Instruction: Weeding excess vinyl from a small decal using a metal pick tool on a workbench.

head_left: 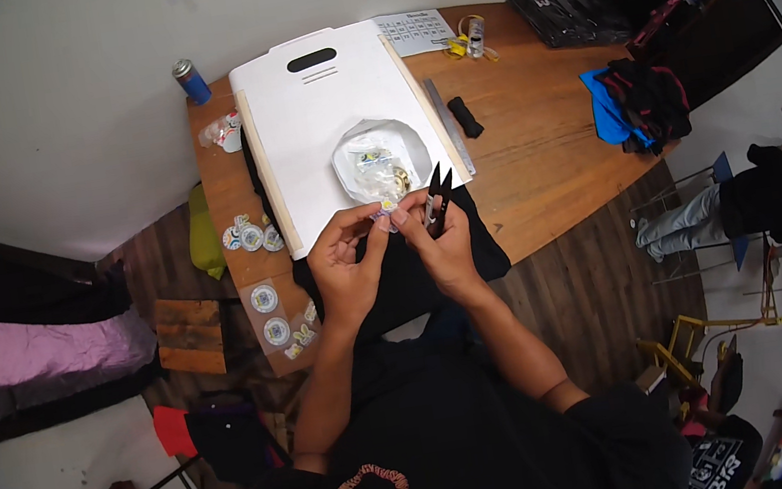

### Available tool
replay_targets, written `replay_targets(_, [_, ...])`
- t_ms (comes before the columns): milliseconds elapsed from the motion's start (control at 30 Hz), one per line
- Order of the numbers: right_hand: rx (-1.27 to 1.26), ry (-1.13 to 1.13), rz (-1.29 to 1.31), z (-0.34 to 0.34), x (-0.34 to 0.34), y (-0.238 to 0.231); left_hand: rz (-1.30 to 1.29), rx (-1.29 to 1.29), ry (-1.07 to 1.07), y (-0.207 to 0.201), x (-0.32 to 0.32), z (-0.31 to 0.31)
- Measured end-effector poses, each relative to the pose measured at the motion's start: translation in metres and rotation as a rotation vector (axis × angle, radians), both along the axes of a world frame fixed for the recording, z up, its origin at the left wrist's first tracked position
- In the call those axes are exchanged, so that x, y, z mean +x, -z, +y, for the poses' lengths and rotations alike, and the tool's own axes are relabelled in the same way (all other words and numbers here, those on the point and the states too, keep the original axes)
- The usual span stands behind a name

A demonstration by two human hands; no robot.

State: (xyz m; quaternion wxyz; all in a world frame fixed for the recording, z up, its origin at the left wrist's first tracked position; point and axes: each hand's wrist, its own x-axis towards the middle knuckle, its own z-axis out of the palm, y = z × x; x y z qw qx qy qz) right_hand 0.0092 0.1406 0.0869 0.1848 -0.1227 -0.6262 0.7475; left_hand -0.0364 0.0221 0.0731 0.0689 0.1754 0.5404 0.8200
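My left hand pinches a small white-and-purple cut-out piece with a yellow spot, sticker-like in look. The fingertips of my right hand grip the piece's other side. Black snips are also tucked in my right hand, blades pointing up and away from me. Just beyond the fingertips, a white many-sided bowl holds clear plastic scraps and small printed pieces. It stands on a white board with a slot handle and wooden strips along its sides. Black cloth lies beneath my hands.
Round stickers lie on the wooden table at left. A spray can stands at the far left corner. Right of the board are a metal ruler, a rolled black item and folded clothes. Another person is at far right.
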Motion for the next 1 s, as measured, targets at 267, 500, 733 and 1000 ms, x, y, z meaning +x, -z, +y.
replay_targets(267, [0.008,-0.134,-0.028,0.040,-0.009,0.001,0.068,-0.042,-0.185,0.004,0.000,0.035])
replay_targets(500, [0.022,-0.198,-0.037,0.076,-0.013,0.006,0.062,-0.075,-0.245,-0.010,0.006,0.071])
replay_targets(733, [-0.340,-0.465,0.065,0.095,-0.013,0.010,0.073,-0.087,-0.344,-0.023,-0.005,0.084])
replay_targets(1000, [-0.113,-0.560,0.084,0.090,-0.011,-0.005,0.094,-0.022,-0.329,-0.033,-0.011,0.084])
